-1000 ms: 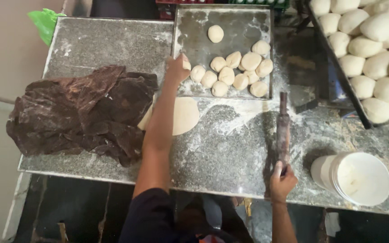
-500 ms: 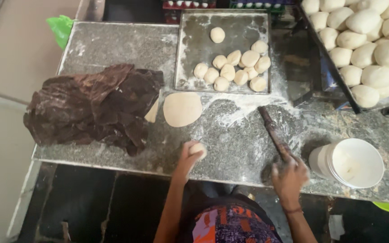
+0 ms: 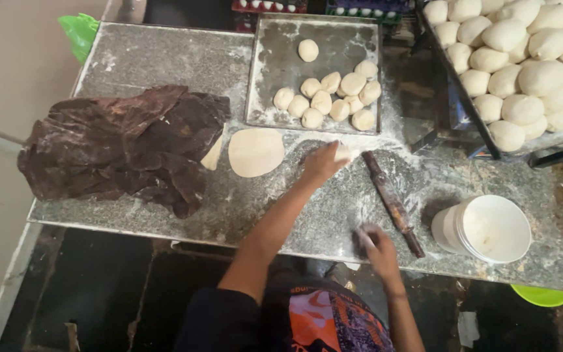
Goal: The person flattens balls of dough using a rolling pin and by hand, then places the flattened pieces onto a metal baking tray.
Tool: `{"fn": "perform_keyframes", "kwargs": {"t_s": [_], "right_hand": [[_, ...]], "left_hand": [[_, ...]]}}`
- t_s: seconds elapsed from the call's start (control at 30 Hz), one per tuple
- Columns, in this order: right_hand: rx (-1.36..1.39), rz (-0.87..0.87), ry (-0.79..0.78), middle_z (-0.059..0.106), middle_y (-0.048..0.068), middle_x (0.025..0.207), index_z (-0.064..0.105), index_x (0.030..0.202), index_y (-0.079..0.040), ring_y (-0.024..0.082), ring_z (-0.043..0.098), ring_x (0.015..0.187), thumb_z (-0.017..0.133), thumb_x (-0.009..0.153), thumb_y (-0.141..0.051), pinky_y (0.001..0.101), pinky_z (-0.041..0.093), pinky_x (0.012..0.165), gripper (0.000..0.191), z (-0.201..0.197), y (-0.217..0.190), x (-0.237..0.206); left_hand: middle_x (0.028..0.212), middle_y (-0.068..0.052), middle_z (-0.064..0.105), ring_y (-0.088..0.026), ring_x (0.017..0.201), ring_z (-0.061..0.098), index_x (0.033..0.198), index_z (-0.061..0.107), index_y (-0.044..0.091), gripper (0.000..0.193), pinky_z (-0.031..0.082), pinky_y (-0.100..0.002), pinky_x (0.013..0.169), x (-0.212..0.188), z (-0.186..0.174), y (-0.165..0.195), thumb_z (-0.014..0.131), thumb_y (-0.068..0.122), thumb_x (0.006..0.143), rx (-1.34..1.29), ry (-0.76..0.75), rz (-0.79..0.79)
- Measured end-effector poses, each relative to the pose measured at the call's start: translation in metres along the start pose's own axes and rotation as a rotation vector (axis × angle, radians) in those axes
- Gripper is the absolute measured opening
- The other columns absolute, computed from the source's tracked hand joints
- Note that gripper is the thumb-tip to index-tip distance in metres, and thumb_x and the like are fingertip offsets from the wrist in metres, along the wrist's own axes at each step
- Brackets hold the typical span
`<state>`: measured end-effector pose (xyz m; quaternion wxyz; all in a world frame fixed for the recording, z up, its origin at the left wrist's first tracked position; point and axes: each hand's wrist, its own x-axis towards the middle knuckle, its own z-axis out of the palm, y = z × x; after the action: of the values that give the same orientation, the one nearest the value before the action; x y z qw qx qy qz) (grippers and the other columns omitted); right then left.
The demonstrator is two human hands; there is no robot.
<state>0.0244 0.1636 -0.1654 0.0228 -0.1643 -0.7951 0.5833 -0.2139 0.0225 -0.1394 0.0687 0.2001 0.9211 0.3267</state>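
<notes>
You had a crumpled dark brown cloth [image 3: 122,146] heaped at the left edge of the worktop [image 3: 164,55], its right side lying over part of a flat piece of dough. Just beside it lay a rolled-out disc of dough [image 3: 255,152], pale and round. Against the far edge sat a floured metal tray [image 3: 275,39] with small dough balls [image 3: 330,98] clustered at its near right (one lay apart, farther back). A dark crate [image 3: 454,91] of larger dough balls [image 3: 522,58] stood at the far right corner. A white tub [image 3: 487,228] stood near the front right edge, and a green bag [image 3: 79,29] hung off the far left corner.
</notes>
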Motion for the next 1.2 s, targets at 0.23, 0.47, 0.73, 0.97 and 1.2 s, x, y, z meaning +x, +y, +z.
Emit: {"fn": "perform_keyframes", "kwargs": {"t_s": [0.23, 0.47, 0.73, 0.97, 1.2], "right_hand": [[0.037, -0.103, -0.068, 0.067, 0.008, 0.095, 0.068, 0.110, -0.002, 0.012, 0.061, 0.087, 0.062, 0.099, -0.019, 0.0287, 0.052, 0.079, 0.021, -0.045, 0.012, -0.011], [-0.091, -0.563, 0.543, 0.057, 0.020, 0.121, 0.058, 0.128, 0.001, 0.030, 0.051, 0.107, 0.058, 0.108, -0.022, 0.0398, 0.041, 0.090, 0.031, -0.029, -0.180, 0.119], [-0.954, -0.566, 0.173, 0.031, 0.041, 0.157, 0.046, 0.155, 0.005, 0.061, 0.024, 0.141, 0.062, 0.099, -0.050, 0.0735, 0.014, 0.101, 0.080, 0.152, -0.082, 0.136], [-0.990, -0.098, -0.369, 0.059, 0.020, 0.139, 0.071, 0.117, -0.011, 0.038, 0.056, 0.120, 0.074, 0.080, -0.045, 0.0502, 0.044, 0.105, 0.050, 0.097, -0.062, 0.114], [-0.702, -0.372, -0.289, 0.070, 0.018, 0.089, 0.073, 0.087, -0.004, 0.036, 0.067, 0.082, 0.087, 0.064, -0.022, 0.0483, 0.054, 0.073, 0.032, 0.089, -0.094, 0.162]], "left_hand": [[0.117, -0.014, 0.073, -0.034, 0.105, 0.070, 0.138, 0.060, 0.021, 0.065, 0.053, -0.048, 0.089, -0.094, -0.003, -0.029, 0.076, 0.047, 0.081, -0.163, -0.175, -0.040], [0.106, -0.015, 0.076, -0.033, 0.092, 0.073, 0.124, 0.071, 0.015, 0.035, 0.056, -0.043, 0.083, -0.166, -0.018, -0.107, 0.069, 0.033, 0.094, -0.295, 0.211, -0.244], [0.089, -0.016, 0.071, -0.035, 0.083, 0.070, 0.106, 0.072, 0.009, 0.019, 0.054, -0.044, 0.075, -0.225, -0.045, -0.174, 0.070, 0.024, 0.094, -0.248, 0.513, -0.051], [0.069, -0.011, 0.064, -0.033, 0.061, 0.064, 0.092, 0.071, 0.010, 0.017, 0.052, -0.045, 0.059, -0.237, -0.053, -0.175, 0.074, 0.026, 0.088, -0.214, 0.445, -0.091], [0.073, -0.013, 0.064, -0.038, 0.068, 0.064, 0.075, 0.061, 0.007, 0.030, 0.051, -0.050, 0.062, -0.238, -0.048, -0.177, 0.074, 0.030, 0.089, -0.097, 0.436, -0.057]]}}
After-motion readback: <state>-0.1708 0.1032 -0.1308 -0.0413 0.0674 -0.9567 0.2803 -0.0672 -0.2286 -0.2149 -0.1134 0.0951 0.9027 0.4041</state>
